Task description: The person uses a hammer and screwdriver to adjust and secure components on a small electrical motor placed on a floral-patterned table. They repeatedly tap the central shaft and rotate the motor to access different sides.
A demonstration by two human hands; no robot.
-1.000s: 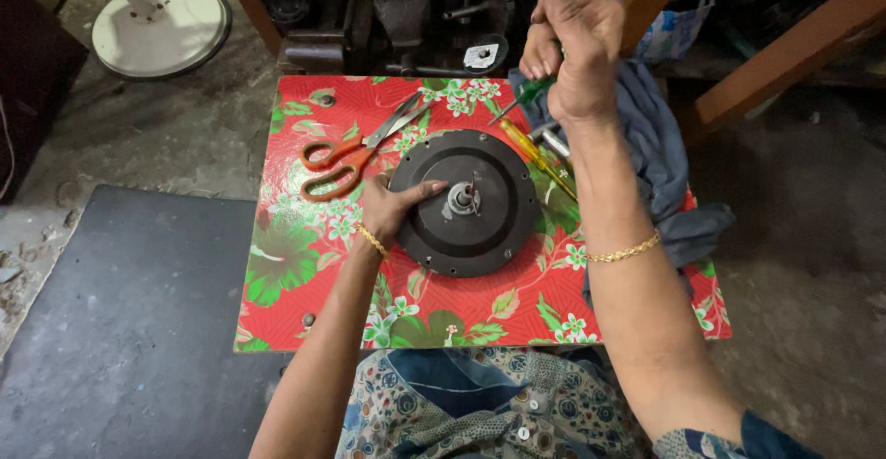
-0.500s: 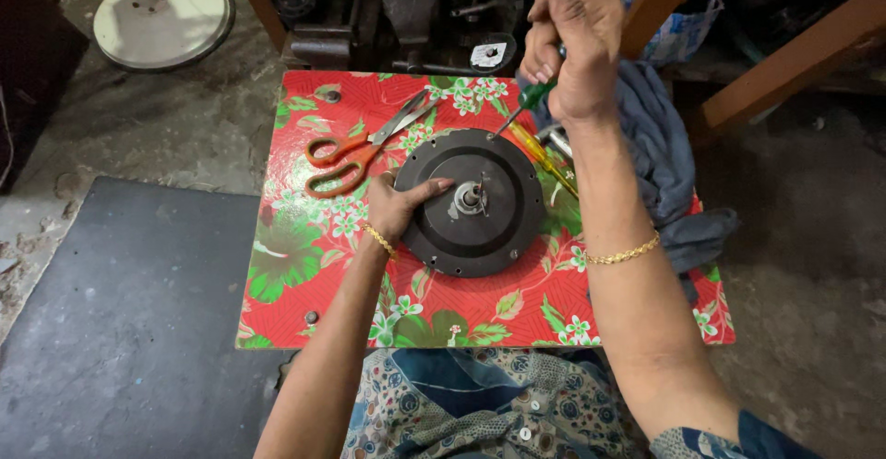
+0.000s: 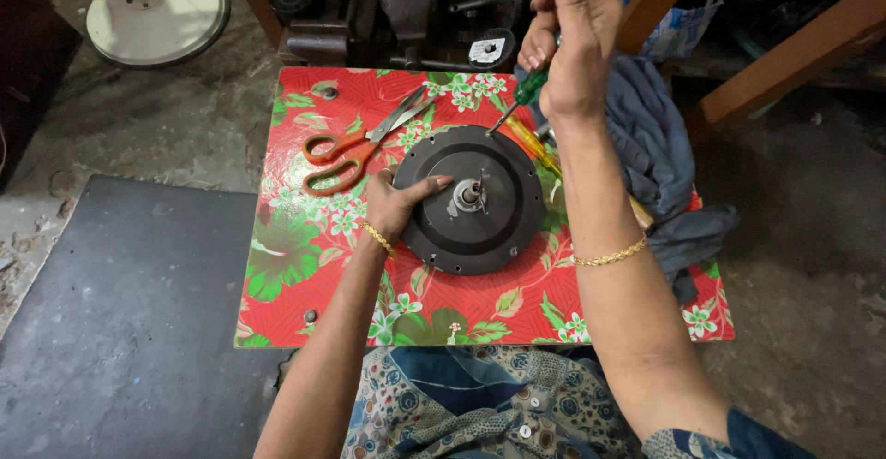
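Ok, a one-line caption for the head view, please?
Left hand steadies a round dark motor housing on a floral table while right hand holds a green-handled screwdriver at its rim.

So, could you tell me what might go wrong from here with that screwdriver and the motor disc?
The right hand holds the green-handled screwdriver tilted at the rim of the dark round motor housing; its tip could slip toward the left hand steadying the disc. The orange-handled scissors lie open close beside that hand and might nick it or be knocked off.
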